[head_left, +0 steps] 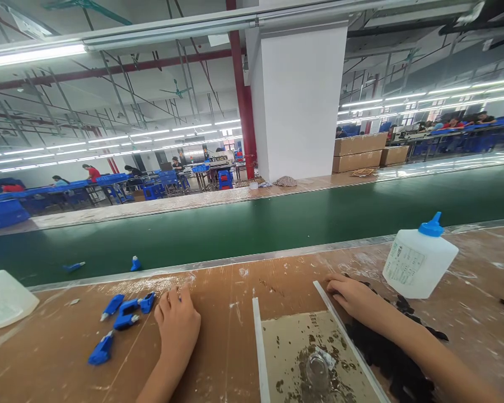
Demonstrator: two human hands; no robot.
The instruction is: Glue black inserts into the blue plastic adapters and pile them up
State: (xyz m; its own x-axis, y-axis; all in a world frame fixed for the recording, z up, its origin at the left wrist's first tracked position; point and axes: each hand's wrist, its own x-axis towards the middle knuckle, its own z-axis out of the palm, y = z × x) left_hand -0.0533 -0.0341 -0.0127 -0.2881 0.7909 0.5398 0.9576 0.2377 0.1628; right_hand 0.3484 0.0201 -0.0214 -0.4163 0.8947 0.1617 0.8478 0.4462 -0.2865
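Note:
My left hand (pixel 178 322) rests on the brown tabletop, fingers curled and closed. A speck of blue shows between them, seemingly part of a small blue plastic piece mostly hidden underneath. Several similar blue plastic pieces (pixel 127 314) with pale tips lie just left of it. My right hand (pixel 355 296) is bent down at the edge of a pile of black pieces (pixel 386 350), its fingers drawn together; anything they hold is hidden. Between my hands lies a wet, spotted tan board (pixel 289 341) with white side strips. A small clear round container (pixel 318 372) stands on it.
A white squeeze bottle (pixel 420 263) with a blue nozzle stands at right. Another translucent container (pixel 6 299) sits at the left edge. Beyond the table runs a green conveyor belt (pixel 235 229), carrying two blue pieces at left. People sit at distant benches; cartons (pixel 359 151) are stacked beyond the belt.

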